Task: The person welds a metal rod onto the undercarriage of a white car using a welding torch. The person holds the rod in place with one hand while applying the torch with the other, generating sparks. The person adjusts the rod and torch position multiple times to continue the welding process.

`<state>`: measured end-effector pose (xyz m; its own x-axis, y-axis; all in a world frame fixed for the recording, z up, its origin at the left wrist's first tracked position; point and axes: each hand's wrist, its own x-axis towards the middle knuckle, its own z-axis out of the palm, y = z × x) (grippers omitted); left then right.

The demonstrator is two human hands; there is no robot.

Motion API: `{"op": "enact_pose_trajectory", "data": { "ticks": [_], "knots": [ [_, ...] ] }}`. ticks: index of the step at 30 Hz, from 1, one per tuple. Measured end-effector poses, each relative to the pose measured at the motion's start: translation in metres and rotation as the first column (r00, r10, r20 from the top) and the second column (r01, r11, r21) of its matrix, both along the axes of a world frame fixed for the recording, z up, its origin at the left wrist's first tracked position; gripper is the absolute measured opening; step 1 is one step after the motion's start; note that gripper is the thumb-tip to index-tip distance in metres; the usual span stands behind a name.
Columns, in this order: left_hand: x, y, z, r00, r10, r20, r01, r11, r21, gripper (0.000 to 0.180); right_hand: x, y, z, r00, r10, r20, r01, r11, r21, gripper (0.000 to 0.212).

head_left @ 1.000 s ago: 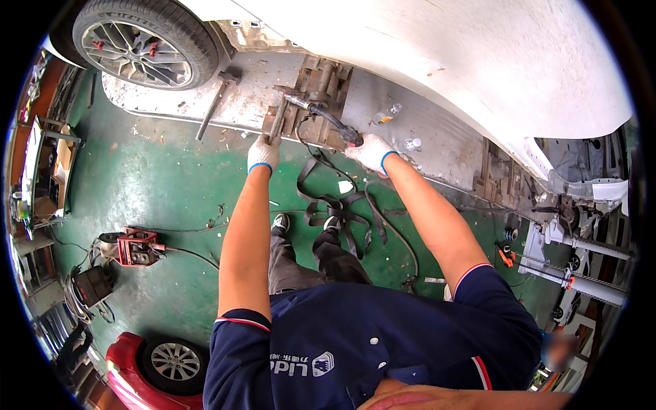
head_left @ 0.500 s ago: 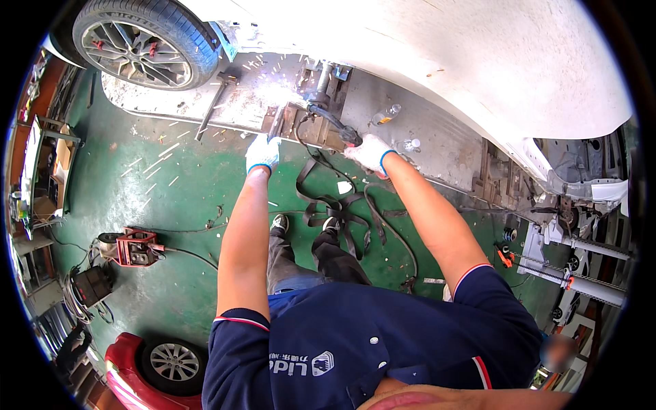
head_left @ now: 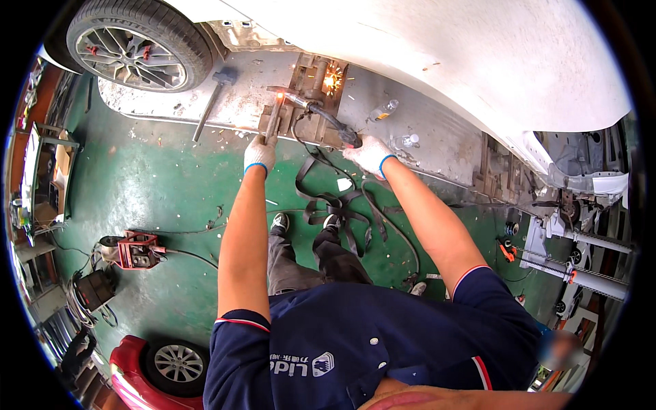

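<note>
My left hand (head_left: pixel 260 154), in a white knit glove with a blue cuff, is closed round the lower end of a narrow metal bar (head_left: pixel 275 123). The bar's upper end glows orange. My right hand (head_left: pixel 369 154), gloved alike, grips the black handle of a welding torch (head_left: pixel 328 117). The torch's metal neck points left, its nozzle just above the glowing end; whether they touch I cannot tell. Behind the torch stands a rusty metal clamp fixture (head_left: pixel 317 82), with a burst of orange sparks beside it. The fingers of both hands are partly hidden.
A hammer (head_left: pixel 213 106) lies on the grey platform (head_left: pixel 369 89), left of my hands. Plastic bottles (head_left: pixel 385 110) lie to the right. A white car body (head_left: pixel 444 55) overhangs the far side. Black straps (head_left: pixel 335 205) and cables spread near my feet. A red machine (head_left: pixel 138 250) stands left.
The bright blue-white arc and its spray of sparks have gone, leaving an orange glow on the bar and a small spark burst by the fixture. My hands have barely moved.
</note>
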<state>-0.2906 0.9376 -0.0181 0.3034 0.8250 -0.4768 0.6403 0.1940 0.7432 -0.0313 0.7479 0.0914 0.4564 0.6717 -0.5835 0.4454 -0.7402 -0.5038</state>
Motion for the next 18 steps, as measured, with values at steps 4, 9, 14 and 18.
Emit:
{"op": "enact_pose_trajectory", "data": {
  "ticks": [4,9,14,18],
  "knots": [
    [-0.002,-0.003,0.001,1.000,-0.017,-0.012,0.017,1.000,0.025,0.048,-0.007,0.007,0.010,0.998,-0.037,-0.057,0.032,0.996,-0.081,0.055],
    [0.000,-0.003,-0.009,1.000,-0.012,0.002,0.012,0.988,0.151,0.048,0.006,0.008,-0.016,1.000,0.031,0.002,-0.030,0.997,-0.065,0.057],
    [-0.001,-0.005,-0.010,1.000,-0.009,-0.013,0.011,0.983,0.186,0.045,0.001,0.012,-0.005,0.998,0.065,0.012,-0.064,0.996,-0.064,0.054],
    [-0.002,0.000,-0.025,0.999,0.016,0.035,-0.020,0.991,0.132,0.040,0.000,0.013,0.002,0.998,0.064,-0.023,-0.065,0.997,-0.045,0.053]
  ]
}}
